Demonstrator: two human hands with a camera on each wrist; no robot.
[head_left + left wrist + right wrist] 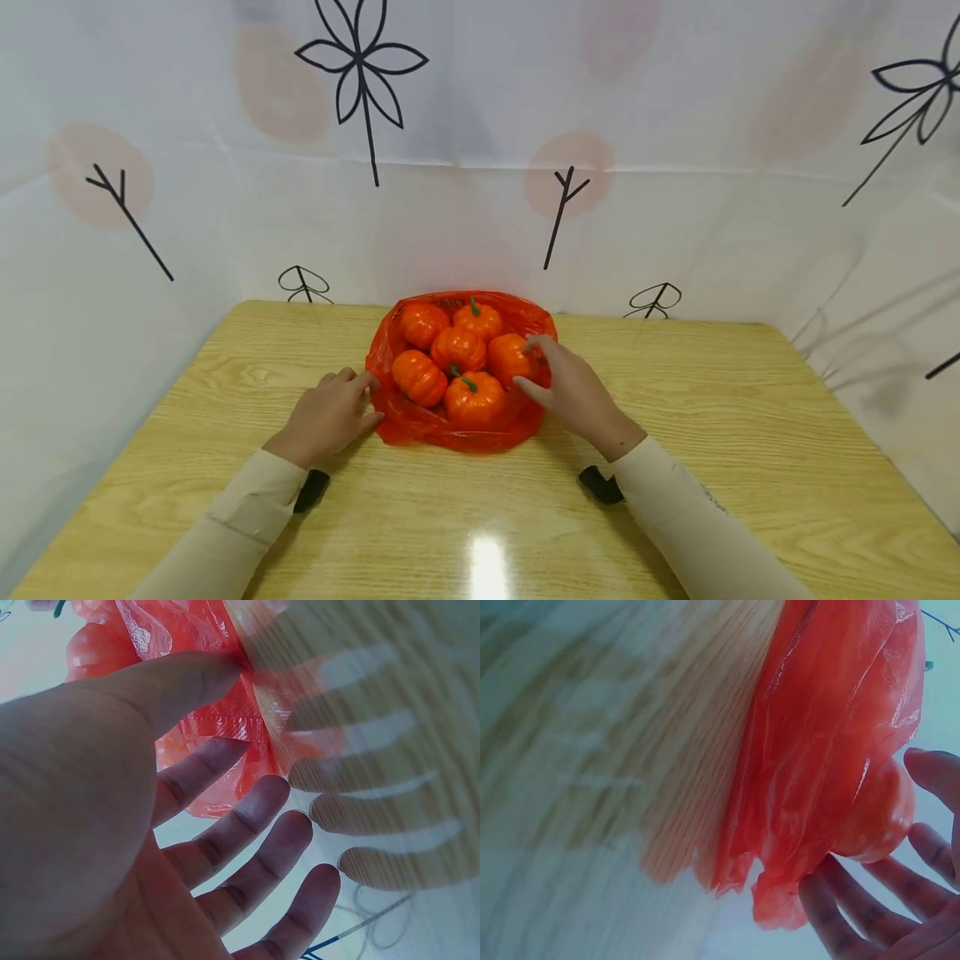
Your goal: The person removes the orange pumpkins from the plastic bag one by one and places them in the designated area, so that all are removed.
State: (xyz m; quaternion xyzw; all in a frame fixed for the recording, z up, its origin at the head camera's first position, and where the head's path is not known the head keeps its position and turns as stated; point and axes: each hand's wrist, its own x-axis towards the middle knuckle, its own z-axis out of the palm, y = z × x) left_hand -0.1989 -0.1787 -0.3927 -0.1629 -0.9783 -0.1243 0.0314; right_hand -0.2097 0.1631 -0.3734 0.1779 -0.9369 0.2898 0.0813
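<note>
A red plastic bag [472,437] lies opened out on the table with several small orange pumpkins [459,348] in it, some showing green stems. At the bag's left edge my left hand [326,417] has its fingers spread. In the left wrist view its thumb [187,679] touches or nearly touches the red film. My right hand [577,392] reaches over the right rim, thumb and fingers parted beside the rightmost pumpkin [510,358]. In the right wrist view this pumpkin [881,817] bulges from the bag near the fingertips; I cannot tell whether they touch it.
The wooden table [712,400] extends to both sides of the bag. A white cloth [465,225] with plant drawings hangs behind the table. Dark straps [600,485] sit at both wrists.
</note>
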